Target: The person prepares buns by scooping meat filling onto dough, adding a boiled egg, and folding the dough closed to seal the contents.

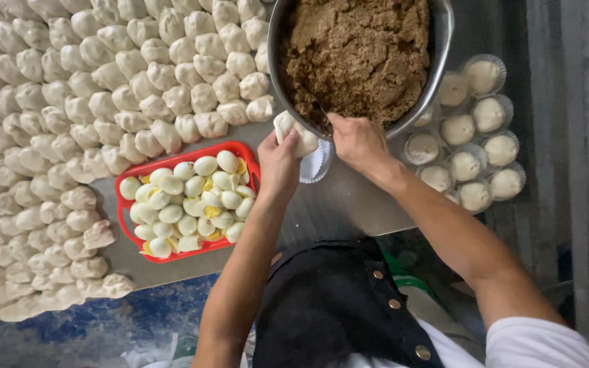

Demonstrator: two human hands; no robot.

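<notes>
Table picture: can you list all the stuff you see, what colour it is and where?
Dough pieces: many, white, rows at left.
Red tray: one, centre.
Egg halves: many, white and yellow, in tray.
Metal bowl: one, top.
Filling: brown, in bowl.
Filled buns: about a dozen, white, in paper cups at right.
Left hand: holds dough piece.
Right hand: at bowl's rim, gripping a utensil.

Looked steeply down from head height, close over the metal table point(349, 204); faced outward past the forearms toward the dough pieces point(69, 102) and steel bowl point(438, 41) along the top edge; single view, nothing shared.
</notes>
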